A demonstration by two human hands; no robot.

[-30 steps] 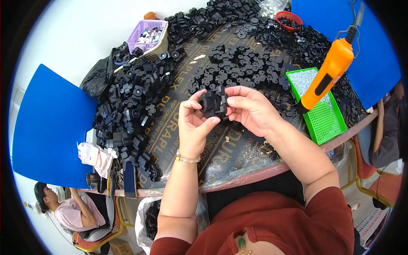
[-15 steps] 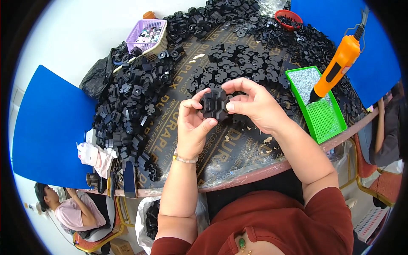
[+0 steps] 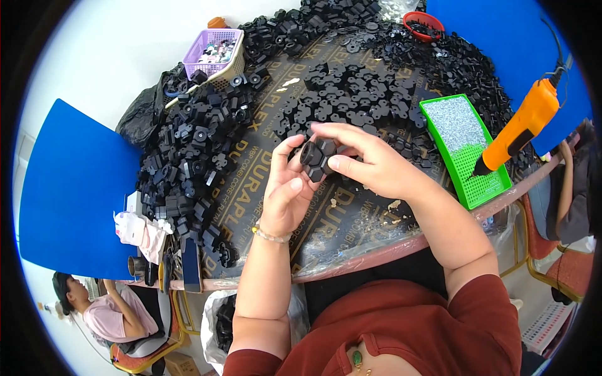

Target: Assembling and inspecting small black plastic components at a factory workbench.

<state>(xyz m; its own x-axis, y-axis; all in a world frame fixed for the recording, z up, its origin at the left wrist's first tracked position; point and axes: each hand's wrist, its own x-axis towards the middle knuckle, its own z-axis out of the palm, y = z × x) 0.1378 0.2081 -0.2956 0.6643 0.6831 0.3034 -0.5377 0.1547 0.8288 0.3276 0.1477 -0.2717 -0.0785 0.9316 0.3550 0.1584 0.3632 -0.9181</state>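
Observation:
Between my two hands is a black lobed plastic part (image 3: 320,161), with a round ring-like end on its left and hexagon-shaped lobes on its right. My right hand (image 3: 370,158) grips it from the right, thumb in front and fingers over the top. My left hand (image 3: 283,188) cups it from the left, fingers curled at its side and behind, the thumb bent just off it. Beyond my hands, several similar black parts (image 3: 357,94) stand in close rows. To the right, an orange electric screwdriver (image 3: 520,128) hangs, its tip over a green tray (image 3: 461,178) of small silvery pieces.
Heaps of black parts (image 3: 182,150) line the table's left and far sides. A purple basket (image 3: 195,53) and a red bowl (image 3: 409,25) stand at the back. Blue panels (image 3: 75,194) flank the table. One person (image 3: 119,310) sits at the left, another (image 3: 567,200) at the right.
The part has turned in my hands, its round end now facing left. My left thumb has come away from it. The hanging screwdriver has swung right and lower.

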